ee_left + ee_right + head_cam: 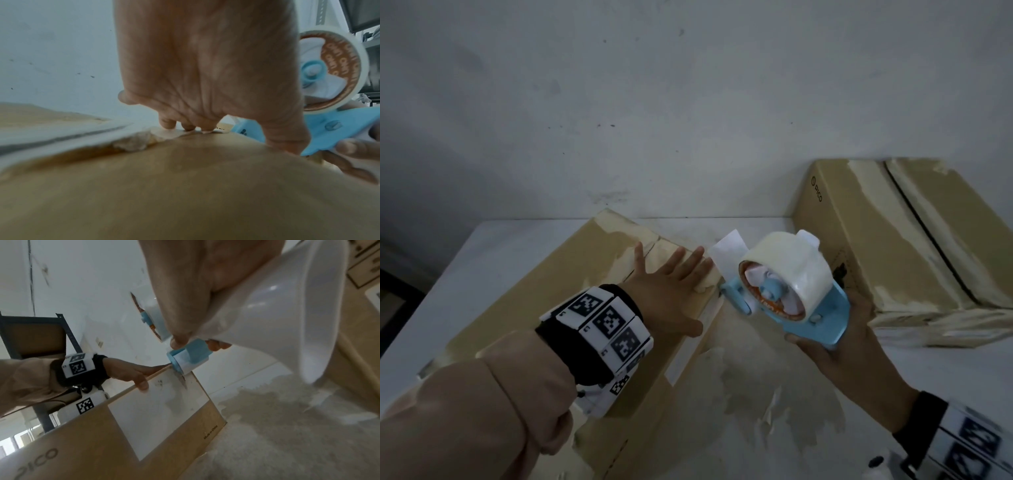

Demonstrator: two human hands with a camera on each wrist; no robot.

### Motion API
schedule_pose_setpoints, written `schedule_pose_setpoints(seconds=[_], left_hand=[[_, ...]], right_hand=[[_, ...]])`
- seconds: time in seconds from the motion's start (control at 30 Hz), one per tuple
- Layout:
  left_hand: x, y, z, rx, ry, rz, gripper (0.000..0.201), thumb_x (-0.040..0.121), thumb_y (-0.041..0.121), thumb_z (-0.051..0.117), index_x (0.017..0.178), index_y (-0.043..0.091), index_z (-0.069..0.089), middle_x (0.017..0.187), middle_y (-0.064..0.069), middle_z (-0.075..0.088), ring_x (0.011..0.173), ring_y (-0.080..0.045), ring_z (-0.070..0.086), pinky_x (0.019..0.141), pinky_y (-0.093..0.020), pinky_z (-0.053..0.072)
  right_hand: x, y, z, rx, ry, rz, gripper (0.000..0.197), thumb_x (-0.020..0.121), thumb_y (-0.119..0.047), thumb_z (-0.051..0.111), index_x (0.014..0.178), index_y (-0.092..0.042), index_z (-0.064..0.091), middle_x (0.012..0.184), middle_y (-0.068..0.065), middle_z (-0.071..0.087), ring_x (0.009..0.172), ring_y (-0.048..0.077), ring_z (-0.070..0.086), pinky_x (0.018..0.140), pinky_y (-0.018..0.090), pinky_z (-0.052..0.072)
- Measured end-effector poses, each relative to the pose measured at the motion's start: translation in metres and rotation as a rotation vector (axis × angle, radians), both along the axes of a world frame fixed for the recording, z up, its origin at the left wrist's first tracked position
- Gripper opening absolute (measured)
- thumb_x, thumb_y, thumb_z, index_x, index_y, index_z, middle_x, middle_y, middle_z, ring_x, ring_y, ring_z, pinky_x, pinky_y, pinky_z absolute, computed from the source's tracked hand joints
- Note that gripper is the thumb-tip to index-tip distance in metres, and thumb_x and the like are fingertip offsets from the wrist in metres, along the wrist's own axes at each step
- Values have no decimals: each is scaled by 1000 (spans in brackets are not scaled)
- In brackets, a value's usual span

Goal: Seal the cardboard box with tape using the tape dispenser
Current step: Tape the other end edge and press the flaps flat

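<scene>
A brown cardboard box (558, 284) lies on the white table, its closed top flaps showing torn paper along the seam. My left hand (671, 284) lies flat on the box top near its far right corner, fingers straight and spread; the same left hand (131, 373) shows at the box's upper edge (164, 426). My right hand (839, 339) grips a light-blue tape dispenser (787, 291) carrying a roll of clear tape (791, 267), held just right of that corner. A loose tape end (729, 246) sticks out toward the box. The dispenser (337, 126) appears beside my left hand (205, 65).
A second cardboard box (900, 240) with an open top seam stands at the back right against the wall. The table (774, 411) between the boxes carries torn paper residue. A dark metal shelf (37, 337) stands behind the left arm.
</scene>
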State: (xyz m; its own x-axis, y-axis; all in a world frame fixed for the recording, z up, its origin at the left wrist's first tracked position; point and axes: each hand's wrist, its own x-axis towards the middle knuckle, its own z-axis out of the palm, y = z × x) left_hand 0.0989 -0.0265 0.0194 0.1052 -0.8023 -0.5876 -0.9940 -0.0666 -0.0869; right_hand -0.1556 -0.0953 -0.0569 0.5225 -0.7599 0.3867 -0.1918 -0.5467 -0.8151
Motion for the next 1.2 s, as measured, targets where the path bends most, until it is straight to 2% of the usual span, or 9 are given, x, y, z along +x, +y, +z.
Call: schedule_pose_setpoints(seconds=[0.17, 0.47, 0.57, 0.7, 0.83, 0.93, 1.0, 1.13, 1.2], left_hand=[[1, 0, -1, 2, -1, 11, 99, 81, 64, 42, 138, 30, -31, 147, 10, -36, 139, -15, -27, 103, -68, -16], [-1, 0, 2, 10, -6, -3, 97, 82, 63, 41, 140, 28, -30, 148, 8, -36, 139, -16, -27, 103, -67, -18], [1, 1, 4, 9, -1, 8, 96, 83, 62, 41, 141, 28, -28, 148, 8, -36, 139, -15, -27, 102, -68, -18], [8, -1, 3, 2, 17, 28, 98, 83, 61, 43, 140, 28, -30, 147, 8, -37, 139, -16, -28, 105, -67, -15], [6, 1, 2, 35, 25, 31, 97, 84, 60, 43, 139, 28, -31, 146, 9, -39, 138, -15, -29, 106, -65, -15], [5, 1, 3, 29, 20, 32, 100, 83, 60, 45, 138, 28, -33, 146, 9, -38, 139, -15, -28, 106, -64, -16], [5, 1, 4, 25, 32, 34, 102, 83, 60, 46, 137, 28, -34, 147, 9, -38, 139, -14, -28, 105, -64, -16], [8, 0, 0, 16, 31, 41, 101, 82, 61, 47, 140, 28, -29, 147, 10, -37, 139, -14, -28, 106, -64, -13], [8, 0, -2, 7, 27, 41, 101, 82, 61, 47, 140, 28, -28, 148, 10, -36, 139, -13, -27, 106, -64, -13]], right_hand=[[0, -8, -10, 39, -24, 37, 86, 68, -22, 80, 112, -63, 18, 113, -3, 49, 101, -6, 56, 73, 10, 49], [2, -6, -5, 45, -33, 34, 75, 68, -60, 68, 124, -41, 22, 105, 3, 58, 88, 7, 64, 64, 20, 55], [-14, -5, -5, -144, 327, -19, 77, 75, -59, 56, 123, -6, 29, 66, 8, 65, 47, 17, 62, 38, 5, 35], [-64, 14, -18, 76, 667, -77, 119, 49, -96, 9, 123, -9, 42, 57, 0, 55, 49, 12, 55, 47, 15, 35], [-58, 18, -23, 112, 550, -197, 90, 68, -36, 79, 135, -11, 25, 83, 17, 70, 65, 36, 66, 53, 26, 40], [-39, 15, -29, 76, 448, -164, 96, 71, -52, 68, 136, -35, -1, 86, 7, 65, 64, 27, 64, 50, 18, 38], [-27, 17, -31, 121, 418, -187, 101, 73, -36, 75, 137, -44, -2, 95, 17, 67, 75, 35, 66, 58, 22, 42], [-7, 9, -57, 108, 512, -130, 80, 82, -12, 66, 144, -25, 17, 128, 15, 53, 112, 33, 53, 92, 41, 46], [0, 4, -71, -17, 545, -122, 79, 76, -9, 71, 138, -23, 26, 114, 22, 57, 100, 41, 56, 81, 51, 50]])
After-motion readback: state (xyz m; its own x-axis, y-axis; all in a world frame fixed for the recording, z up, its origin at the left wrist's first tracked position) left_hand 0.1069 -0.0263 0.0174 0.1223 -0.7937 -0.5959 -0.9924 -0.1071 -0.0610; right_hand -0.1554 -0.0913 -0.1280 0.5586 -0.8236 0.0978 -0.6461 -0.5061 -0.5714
